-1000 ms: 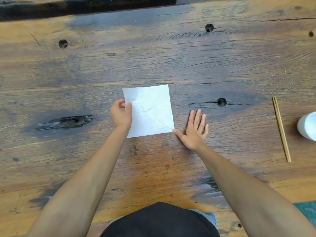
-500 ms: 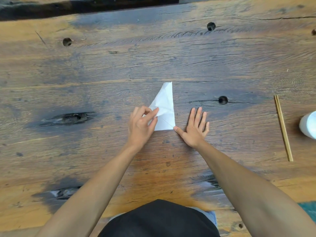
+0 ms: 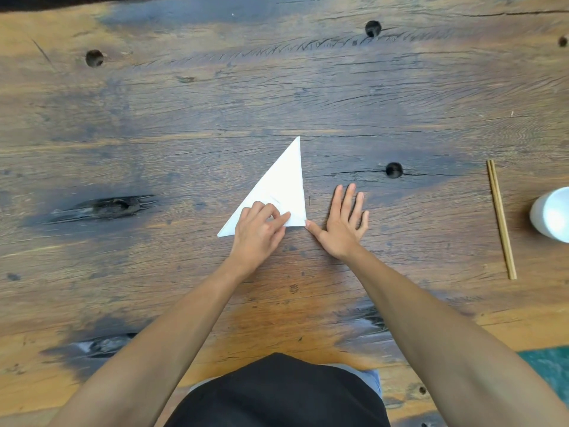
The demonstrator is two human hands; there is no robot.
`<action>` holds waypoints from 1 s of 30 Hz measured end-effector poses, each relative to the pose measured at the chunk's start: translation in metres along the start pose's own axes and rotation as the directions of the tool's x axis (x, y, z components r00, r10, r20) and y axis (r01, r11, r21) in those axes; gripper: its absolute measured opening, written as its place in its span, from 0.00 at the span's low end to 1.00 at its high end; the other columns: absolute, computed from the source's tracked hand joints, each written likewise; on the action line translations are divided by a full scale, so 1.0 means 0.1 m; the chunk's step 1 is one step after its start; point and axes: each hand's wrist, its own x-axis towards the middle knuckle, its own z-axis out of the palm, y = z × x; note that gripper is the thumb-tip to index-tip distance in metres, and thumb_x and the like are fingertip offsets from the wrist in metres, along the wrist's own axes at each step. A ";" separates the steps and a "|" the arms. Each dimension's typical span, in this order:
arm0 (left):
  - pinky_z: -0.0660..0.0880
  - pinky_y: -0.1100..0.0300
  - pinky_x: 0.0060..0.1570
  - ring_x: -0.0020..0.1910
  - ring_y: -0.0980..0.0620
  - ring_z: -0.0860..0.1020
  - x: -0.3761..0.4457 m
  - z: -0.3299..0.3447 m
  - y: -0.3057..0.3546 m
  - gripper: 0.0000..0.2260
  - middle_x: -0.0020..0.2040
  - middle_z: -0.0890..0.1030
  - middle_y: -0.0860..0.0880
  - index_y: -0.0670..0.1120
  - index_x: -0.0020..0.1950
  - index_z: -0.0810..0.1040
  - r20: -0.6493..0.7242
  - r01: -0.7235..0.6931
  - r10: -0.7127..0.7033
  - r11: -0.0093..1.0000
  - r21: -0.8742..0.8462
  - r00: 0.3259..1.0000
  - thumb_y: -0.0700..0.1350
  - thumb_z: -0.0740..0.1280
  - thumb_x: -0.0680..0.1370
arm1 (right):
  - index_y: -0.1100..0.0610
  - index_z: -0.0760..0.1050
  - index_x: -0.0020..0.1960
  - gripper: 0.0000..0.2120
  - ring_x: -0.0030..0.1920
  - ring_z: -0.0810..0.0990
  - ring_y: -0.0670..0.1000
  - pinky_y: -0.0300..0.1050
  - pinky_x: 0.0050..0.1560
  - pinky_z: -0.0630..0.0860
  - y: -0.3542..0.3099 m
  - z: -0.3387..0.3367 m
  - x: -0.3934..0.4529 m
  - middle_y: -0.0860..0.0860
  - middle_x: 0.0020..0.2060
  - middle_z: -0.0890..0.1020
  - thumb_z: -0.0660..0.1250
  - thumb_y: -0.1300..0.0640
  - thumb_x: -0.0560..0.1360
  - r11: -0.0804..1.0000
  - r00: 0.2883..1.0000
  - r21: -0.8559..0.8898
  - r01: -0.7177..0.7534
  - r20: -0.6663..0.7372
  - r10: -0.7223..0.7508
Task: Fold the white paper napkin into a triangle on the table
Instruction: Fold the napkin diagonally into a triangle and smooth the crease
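The white paper napkin (image 3: 281, 192) lies flat on the wooden counter (image 3: 184, 118) as a triangle, one point aimed away from the person. The left hand (image 3: 258, 232) rests on its near edge, fingers curled and pressing the paper down, gripping nothing. The right hand (image 3: 341, 223) lies flat and spread on the wood just beside the napkin, thumb tip touching the near right corner. Well off to the right sit chopsticks (image 3: 500, 218) and a white cup (image 3: 552, 214).
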 end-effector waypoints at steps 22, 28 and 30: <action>0.70 0.52 0.41 0.46 0.44 0.77 0.05 0.13 0.03 0.10 0.45 0.81 0.50 0.49 0.56 0.85 0.043 -0.038 0.037 0.999 0.017 0.998 0.46 0.75 0.76 | 0.45 0.20 0.77 0.54 0.69 0.12 0.48 0.62 0.75 0.28 0.00 -0.01 0.00 0.43 0.71 0.15 0.53 0.23 0.72 1.000 1.000 -0.009 0.010 0.016 -0.010; 0.71 0.52 0.41 0.46 0.44 0.77 0.05 0.14 0.03 0.08 0.45 0.80 0.50 0.49 0.56 0.85 0.064 -0.046 0.045 0.999 0.013 0.997 0.46 0.73 0.77 | 0.46 0.22 0.79 0.51 0.69 0.11 0.47 0.60 0.74 0.25 -0.01 -0.02 0.01 0.43 0.70 0.15 0.56 0.28 0.77 1.000 0.999 -0.014 -0.002 0.036 0.002; 0.72 0.51 0.41 0.46 0.44 0.77 0.06 0.13 0.02 0.07 0.44 0.80 0.50 0.49 0.55 0.85 0.070 -0.048 0.047 0.999 0.011 0.996 0.46 0.73 0.77 | 0.45 0.23 0.79 0.46 0.67 0.11 0.45 0.62 0.76 0.27 -0.02 -0.02 0.03 0.41 0.70 0.15 0.51 0.31 0.78 1.000 0.999 0.018 -0.022 0.037 0.022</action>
